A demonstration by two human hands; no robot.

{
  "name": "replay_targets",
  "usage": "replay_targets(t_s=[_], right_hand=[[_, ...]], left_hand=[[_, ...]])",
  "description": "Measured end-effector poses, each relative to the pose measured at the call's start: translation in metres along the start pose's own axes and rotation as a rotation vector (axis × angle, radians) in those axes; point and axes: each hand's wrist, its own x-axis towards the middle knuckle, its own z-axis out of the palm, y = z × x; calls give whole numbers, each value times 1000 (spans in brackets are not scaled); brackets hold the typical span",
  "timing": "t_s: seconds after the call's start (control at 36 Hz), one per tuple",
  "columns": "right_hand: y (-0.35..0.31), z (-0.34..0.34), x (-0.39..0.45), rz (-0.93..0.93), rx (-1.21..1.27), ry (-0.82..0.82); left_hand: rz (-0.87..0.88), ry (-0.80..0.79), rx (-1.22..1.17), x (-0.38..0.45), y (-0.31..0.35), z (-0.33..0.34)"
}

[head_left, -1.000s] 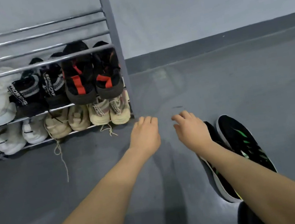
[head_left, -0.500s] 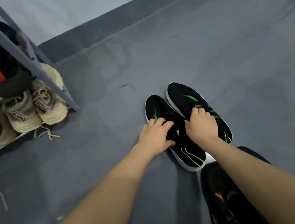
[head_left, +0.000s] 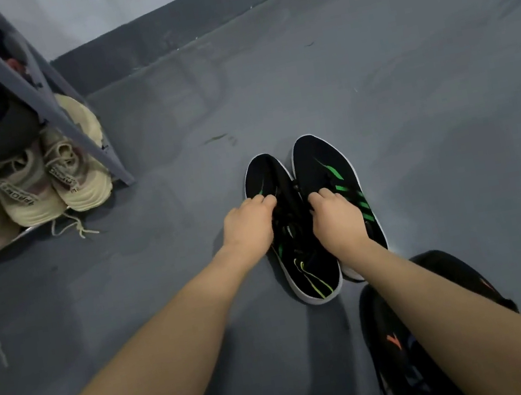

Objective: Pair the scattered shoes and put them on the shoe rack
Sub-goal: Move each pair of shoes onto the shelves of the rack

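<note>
The hands (head_left: 291, 223) hide both fingertips (curled into the shoes (head_left: 317, 170)).

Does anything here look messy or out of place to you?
Yes. Loose laces trail off the beige sneakers on the shoe rack onto the floor. Another black shoe with an orange mark lies alone by the right arm, unpaired. The green-striped pair itself sits neatly together.

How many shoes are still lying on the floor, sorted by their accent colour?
Black with green stripes: 2, the left shoe under the left hand and the right shoe under the right hand
Black with orange mark: 1 visible, partly hidden by the arm
Total: 3
</note>
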Motion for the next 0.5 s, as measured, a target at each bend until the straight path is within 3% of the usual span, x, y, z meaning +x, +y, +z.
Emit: replay_targets(t_s=[0.14,0.36,0.5], right_hand=[[-38,7,8,-86,75,-11],[-118,19,13,-218,291,-74],[-137,17,15,-301,317,-168]], left_hand=[[-142,21,-81,-5,-24,-15],[-168,89,-2,-46,-95,-30],[-231,31,-252,-63,-117,-34]])
